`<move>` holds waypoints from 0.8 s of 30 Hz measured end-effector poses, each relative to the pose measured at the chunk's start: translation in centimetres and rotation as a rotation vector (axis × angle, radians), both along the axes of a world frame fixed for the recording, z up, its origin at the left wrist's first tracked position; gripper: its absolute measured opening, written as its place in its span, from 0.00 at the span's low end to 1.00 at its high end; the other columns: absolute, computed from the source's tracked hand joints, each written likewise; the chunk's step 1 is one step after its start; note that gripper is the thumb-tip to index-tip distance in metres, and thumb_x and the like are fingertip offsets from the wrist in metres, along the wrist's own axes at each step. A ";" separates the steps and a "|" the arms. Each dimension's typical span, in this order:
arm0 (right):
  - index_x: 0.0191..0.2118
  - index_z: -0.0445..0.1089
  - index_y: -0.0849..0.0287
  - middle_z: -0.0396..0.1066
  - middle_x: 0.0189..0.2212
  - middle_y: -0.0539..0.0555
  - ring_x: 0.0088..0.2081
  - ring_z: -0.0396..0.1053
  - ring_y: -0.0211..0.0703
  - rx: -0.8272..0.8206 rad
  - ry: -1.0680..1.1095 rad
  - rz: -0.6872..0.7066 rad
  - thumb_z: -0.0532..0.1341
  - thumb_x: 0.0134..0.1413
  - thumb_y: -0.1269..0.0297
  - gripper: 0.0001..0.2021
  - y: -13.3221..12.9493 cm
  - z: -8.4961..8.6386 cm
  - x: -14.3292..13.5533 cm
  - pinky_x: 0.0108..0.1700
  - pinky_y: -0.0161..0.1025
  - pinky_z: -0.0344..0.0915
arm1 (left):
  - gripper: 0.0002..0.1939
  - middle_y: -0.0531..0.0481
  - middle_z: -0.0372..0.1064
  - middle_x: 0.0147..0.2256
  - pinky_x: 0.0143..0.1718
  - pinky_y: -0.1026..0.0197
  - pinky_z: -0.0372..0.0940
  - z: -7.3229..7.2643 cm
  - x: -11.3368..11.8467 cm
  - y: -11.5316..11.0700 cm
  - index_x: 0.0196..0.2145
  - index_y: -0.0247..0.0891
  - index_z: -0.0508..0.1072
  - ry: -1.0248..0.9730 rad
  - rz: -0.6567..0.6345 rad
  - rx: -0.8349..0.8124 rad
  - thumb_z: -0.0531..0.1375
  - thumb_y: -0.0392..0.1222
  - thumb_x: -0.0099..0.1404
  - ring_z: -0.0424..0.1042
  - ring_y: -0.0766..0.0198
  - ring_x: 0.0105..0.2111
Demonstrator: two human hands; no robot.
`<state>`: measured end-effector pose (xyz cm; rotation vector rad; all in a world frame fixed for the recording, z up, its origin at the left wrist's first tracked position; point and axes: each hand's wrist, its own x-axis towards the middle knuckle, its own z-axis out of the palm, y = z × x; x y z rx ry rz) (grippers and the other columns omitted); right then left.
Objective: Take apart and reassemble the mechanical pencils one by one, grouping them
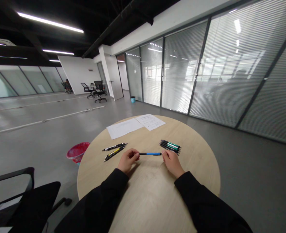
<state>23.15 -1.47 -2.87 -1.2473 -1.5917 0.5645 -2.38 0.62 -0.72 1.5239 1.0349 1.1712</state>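
Observation:
A blue and black pen (pixel 150 154) lies level between my two hands, just above or on the round wooden table (pixel 154 197). My left hand (pixel 128 159) pinches its left end, and my right hand (pixel 172 161) has its fingers closed on the right end. Beyond my right hand, several black and green pens (pixel 170 145) lie side by side. To the left of my left hand rest a black and white pen (pixel 113 147) and, closer to me, a black and yellow pen (pixel 114 152) with another dark pen along it.
Two printed paper sheets, one on the left (pixel 124 128) and one on the right (pixel 150 122), lie at the table's far side. A red bin (pixel 78 152) stands on the floor left of the table. A black chair (pixel 28 207) is at the lower left.

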 end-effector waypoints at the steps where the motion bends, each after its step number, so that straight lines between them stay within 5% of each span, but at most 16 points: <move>1: 0.21 0.60 0.57 0.63 0.18 0.49 0.23 0.61 0.39 0.001 0.000 -0.002 0.50 0.66 0.54 0.22 0.0 0.0 0.0 0.28 0.37 0.52 | 0.17 0.53 0.70 0.24 0.29 0.63 0.63 0.0 0.0 0.0 0.32 0.35 0.72 -0.004 0.000 -0.001 0.68 0.52 0.56 0.68 0.66 0.25; 14: 0.29 0.70 0.59 0.70 0.23 0.51 0.23 0.64 0.39 -0.061 0.150 0.064 0.52 0.65 0.51 0.20 0.2 -0.6 -0.1 0.28 0.36 0.59 | 0.18 0.53 0.70 0.23 0.28 0.63 0.63 -0.2 0.1 0.1 0.30 0.35 0.71 -0.039 -0.023 0.011 0.68 0.53 0.56 0.68 0.67 0.24; 24: 0.36 0.77 0.60 0.75 0.30 0.54 0.29 0.68 0.42 -0.038 0.049 0.124 0.60 0.56 0.60 0.11 0.3 -0.9 -0.3 0.31 0.36 0.62 | 0.17 0.52 0.70 0.24 0.29 0.63 0.62 -0.2 0.2 0.0 0.31 0.35 0.71 -0.019 -0.029 -0.002 0.68 0.53 0.56 0.68 0.66 0.24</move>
